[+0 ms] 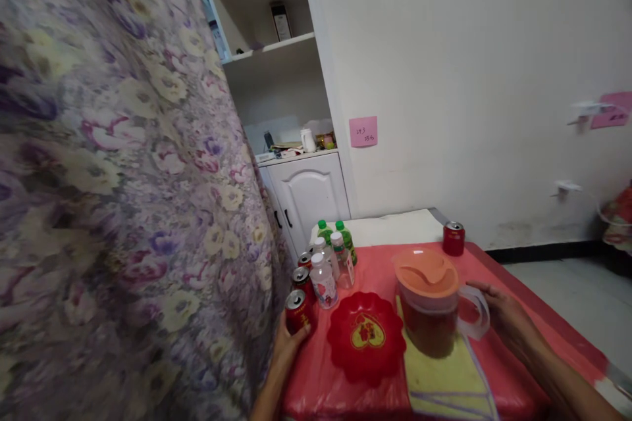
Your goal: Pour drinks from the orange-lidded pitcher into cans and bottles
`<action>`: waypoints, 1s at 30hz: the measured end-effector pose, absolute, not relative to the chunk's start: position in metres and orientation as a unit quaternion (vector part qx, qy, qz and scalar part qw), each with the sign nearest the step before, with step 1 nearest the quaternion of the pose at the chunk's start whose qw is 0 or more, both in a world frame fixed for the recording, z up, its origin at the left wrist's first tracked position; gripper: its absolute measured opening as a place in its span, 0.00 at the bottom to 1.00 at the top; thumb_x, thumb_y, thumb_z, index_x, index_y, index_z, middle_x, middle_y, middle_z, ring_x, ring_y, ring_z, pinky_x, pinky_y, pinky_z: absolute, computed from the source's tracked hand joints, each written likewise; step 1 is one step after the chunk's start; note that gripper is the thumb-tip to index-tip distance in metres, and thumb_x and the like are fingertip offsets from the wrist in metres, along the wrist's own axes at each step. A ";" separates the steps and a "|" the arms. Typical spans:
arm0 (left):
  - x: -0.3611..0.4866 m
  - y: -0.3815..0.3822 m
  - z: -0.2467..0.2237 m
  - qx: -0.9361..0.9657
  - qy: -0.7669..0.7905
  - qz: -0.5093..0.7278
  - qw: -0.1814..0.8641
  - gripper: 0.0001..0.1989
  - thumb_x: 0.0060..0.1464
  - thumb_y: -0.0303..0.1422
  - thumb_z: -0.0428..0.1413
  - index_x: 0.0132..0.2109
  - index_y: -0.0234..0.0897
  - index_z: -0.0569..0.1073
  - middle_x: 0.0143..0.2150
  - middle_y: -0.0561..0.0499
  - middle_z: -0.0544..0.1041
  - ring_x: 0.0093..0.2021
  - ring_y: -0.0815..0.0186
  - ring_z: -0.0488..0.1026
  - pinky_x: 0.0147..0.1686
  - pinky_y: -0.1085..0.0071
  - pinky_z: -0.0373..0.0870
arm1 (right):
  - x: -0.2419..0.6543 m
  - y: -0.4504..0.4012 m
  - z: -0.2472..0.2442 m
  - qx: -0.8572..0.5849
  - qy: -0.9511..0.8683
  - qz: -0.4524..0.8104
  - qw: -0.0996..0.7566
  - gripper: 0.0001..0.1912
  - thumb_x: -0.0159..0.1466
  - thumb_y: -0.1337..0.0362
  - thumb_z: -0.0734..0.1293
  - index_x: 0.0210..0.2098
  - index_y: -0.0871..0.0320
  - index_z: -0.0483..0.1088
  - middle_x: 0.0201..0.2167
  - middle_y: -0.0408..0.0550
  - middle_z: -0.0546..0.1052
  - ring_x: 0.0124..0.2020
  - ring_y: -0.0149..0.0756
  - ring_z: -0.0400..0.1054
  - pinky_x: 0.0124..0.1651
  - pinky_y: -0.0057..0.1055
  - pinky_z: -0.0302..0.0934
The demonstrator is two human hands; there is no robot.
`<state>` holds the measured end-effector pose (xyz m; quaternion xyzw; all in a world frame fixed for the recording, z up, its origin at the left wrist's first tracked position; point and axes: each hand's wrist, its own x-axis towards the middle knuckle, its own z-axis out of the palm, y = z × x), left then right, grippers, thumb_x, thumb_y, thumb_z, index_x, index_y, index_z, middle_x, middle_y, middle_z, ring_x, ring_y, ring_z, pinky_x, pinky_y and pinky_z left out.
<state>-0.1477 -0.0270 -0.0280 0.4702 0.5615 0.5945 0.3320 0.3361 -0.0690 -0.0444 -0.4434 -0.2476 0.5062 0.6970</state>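
My left hand [290,341] has its fingers wrapped round a red drink can [299,316], the front one in a row at the table's left edge. Behind it stand more red cans [303,279]. Clear bottles with white caps [324,284] and green bottles [345,237] stand close by. A red scalloped plate [368,365] with a gold heart lies between my hands. My right hand [506,316] is beside the handle of a clear pitcher [429,325], fingers stretched out; whether they touch it I cannot tell. Dark liquid fills the pitcher under an orange lid [427,273].
The pitcher stands on a yellow cloth [439,385] on the red-covered table [498,368]. Another red can [453,240] stands at the back right corner. A floral curtain [148,210] hangs along the left side. White shelves and a cabinet [313,191] stand behind.
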 end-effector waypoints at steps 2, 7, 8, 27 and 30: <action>-0.148 -0.032 -0.023 0.469 0.565 0.592 0.332 0.41 0.28 0.43 0.73 0.52 0.37 0.73 0.46 0.42 0.85 0.51 0.43 0.80 0.55 0.48 0.74 | 0.335 -0.071 -0.043 -0.440 -0.251 0.504 0.700 0.16 0.46 0.64 0.79 0.35 0.58 0.80 0.27 0.47 0.83 0.26 0.38 0.75 0.28 0.30 0.69; -0.133 -0.048 -0.009 0.489 0.558 0.580 0.335 0.41 0.30 0.42 0.73 0.54 0.38 0.72 0.51 0.41 0.83 0.54 0.43 0.79 0.57 0.50 0.73 | 0.331 -0.076 -0.033 -0.421 -0.266 0.486 0.718 0.18 0.47 0.61 0.79 0.37 0.57 0.80 0.29 0.45 0.83 0.28 0.37 0.74 0.31 0.28 0.68; -0.125 -0.050 -0.007 0.498 0.552 0.578 0.337 0.41 0.30 0.41 0.73 0.55 0.38 0.72 0.53 0.40 0.82 0.56 0.43 0.77 0.58 0.51 0.73 | 0.329 -0.077 -0.031 -0.417 -0.270 0.482 0.722 0.18 0.48 0.60 0.79 0.37 0.57 0.80 0.29 0.45 0.83 0.29 0.37 0.74 0.31 0.28 0.67; -0.020 -0.007 -0.002 0.592 0.434 0.480 0.481 0.52 0.38 0.45 0.69 0.68 0.38 0.59 0.64 0.37 0.73 0.70 0.41 0.62 0.68 0.50 0.59 | 0.305 -0.093 -0.001 -0.364 -0.377 0.492 0.695 0.18 0.58 0.47 0.75 0.28 0.56 0.76 0.21 0.42 0.72 0.23 0.33 0.61 0.29 0.30 0.57; -0.018 -0.011 -0.010 0.571 0.427 0.460 0.530 0.51 0.42 0.45 0.68 0.69 0.40 0.56 0.63 0.37 0.75 0.69 0.41 0.65 0.65 0.49 0.64 | 0.300 -0.097 0.007 -0.375 -0.382 0.481 0.695 0.21 0.60 0.43 0.71 0.27 0.55 0.75 0.20 0.44 0.71 0.23 0.35 0.61 0.28 0.32 0.57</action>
